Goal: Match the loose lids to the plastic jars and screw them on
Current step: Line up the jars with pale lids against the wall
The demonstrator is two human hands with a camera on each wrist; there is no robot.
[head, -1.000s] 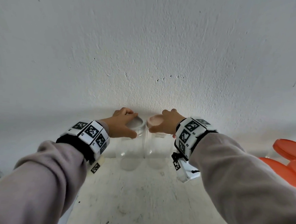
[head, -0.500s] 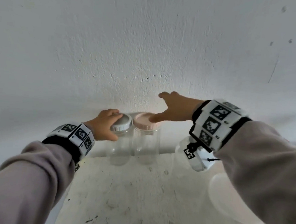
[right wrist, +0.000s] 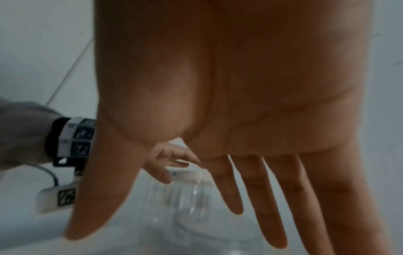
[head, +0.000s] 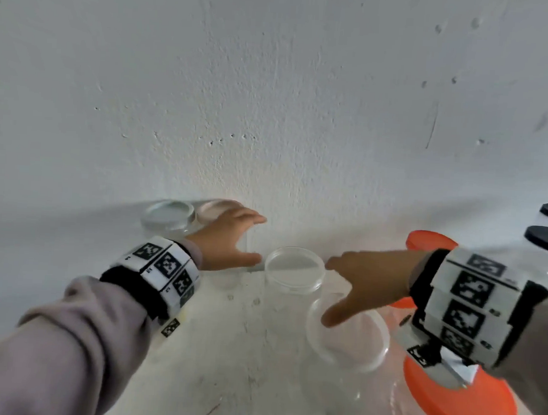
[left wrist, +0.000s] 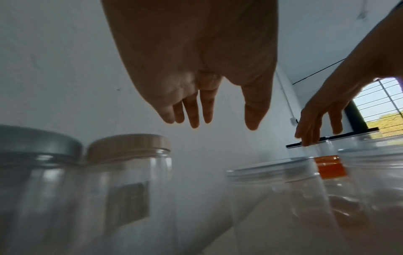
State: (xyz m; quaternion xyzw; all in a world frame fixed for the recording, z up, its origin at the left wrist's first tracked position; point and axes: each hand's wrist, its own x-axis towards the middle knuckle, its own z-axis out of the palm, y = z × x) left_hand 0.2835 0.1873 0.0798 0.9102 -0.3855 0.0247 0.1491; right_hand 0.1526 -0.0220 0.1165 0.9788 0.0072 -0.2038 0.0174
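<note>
Now both hands empty, fingers spread: left hand (head: 229,240) and right hand (head: 368,277) flank clear-lidded jar (head: 294,269) mid-tabletop (head: 224,364), near far wall. 2 capped jars (head: 185,216) far left. Judgement: jar light, thin-walled, slick; take hold around ribbed lid rim, steady body low.

Head view: high, looking forward and steeply down over both forearms at the table (head: 255,382), white wall (head: 274,79) close behind its far edge.

Left wrist view: low, near table level, looking along the left hand (left wrist: 196,69) from under the palm, toward the wall; the right hand (left wrist: 322,117) shows at the right.

Right wrist view: very close under the right hand's palm (right wrist: 240,86), facing leftward; the left hand (right wrist: 167,162) appears beyond.

Shared by all: the pink-lidded jar (head: 213,211) (left wrist: 128,146) (right wrist: 187,177) by the far edge.
</note>
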